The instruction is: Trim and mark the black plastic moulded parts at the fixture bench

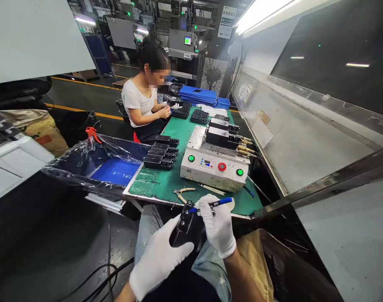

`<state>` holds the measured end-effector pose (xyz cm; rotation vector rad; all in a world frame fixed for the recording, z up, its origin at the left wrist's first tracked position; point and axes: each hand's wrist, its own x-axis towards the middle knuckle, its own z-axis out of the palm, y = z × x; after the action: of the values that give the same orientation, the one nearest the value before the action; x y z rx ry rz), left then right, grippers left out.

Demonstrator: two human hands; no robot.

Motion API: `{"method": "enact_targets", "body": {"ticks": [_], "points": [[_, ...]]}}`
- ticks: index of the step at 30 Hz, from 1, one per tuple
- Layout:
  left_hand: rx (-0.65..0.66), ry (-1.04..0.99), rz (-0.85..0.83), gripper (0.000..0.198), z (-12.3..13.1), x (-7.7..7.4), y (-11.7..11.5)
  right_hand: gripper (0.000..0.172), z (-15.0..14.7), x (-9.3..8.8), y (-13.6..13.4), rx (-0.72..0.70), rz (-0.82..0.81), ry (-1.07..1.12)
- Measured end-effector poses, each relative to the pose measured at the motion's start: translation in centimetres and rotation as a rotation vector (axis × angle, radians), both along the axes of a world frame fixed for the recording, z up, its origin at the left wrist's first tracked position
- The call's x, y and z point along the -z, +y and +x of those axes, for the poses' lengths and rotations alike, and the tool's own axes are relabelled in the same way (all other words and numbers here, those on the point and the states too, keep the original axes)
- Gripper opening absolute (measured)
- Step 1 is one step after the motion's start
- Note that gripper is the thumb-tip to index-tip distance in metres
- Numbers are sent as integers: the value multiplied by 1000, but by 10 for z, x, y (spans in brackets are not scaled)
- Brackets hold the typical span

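Observation:
My left hand (161, 253), in a white glove, is wrapped around a black plastic part (191, 226) with round metal inserts near its upper end. The part is held tilted above my lap, in front of the table edge. My right hand (218, 224), also gloved in white, pinches a blue marker pen (224, 201). The pen's tip is at the inserts; whether it touches cannot be made out. Just beyond lie cream-handled cutting pliers (185, 191) on the green table (147, 186).
A white machine (191, 170) with green buttons and a red knob holds black parts (221, 138). More black parts (160, 155) are lined up left of it. A plastic-lined blue bin (116, 170) stands at left. Across the table sits a co-worker (141, 98) with gloved hands.

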<state>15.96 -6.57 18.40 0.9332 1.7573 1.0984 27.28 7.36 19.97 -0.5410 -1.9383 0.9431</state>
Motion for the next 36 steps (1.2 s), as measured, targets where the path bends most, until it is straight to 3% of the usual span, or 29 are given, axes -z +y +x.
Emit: {"method": "enact_targets", "body": {"ticks": [6,13,21,27,29,31,35,36], "points": [[-19,19,-20,66,-1,2,1,16,-1,0,2,19,162,-26],[1,5,29,67,-5,8,-3,18,7,8,-10,-40,45,2],[-22,18,34,66,-9,5,4,14,3,9,-9,-12,291,-135],[-1,34,13,65,-13,8,6,11,2,21,-5,-101,153,-44],[4,109,-2,63,-29,13,12,14,5,24,-2,-143,50,38],[3,297,-18,63,-61,25,25,18,10,26,4,-132,-18,89],[144,884,-24,64,-161,62,69,20,31,24,27,24,0,87],[167,927,-31,65,-187,72,81,20,38,23,35,75,13,81]]}}
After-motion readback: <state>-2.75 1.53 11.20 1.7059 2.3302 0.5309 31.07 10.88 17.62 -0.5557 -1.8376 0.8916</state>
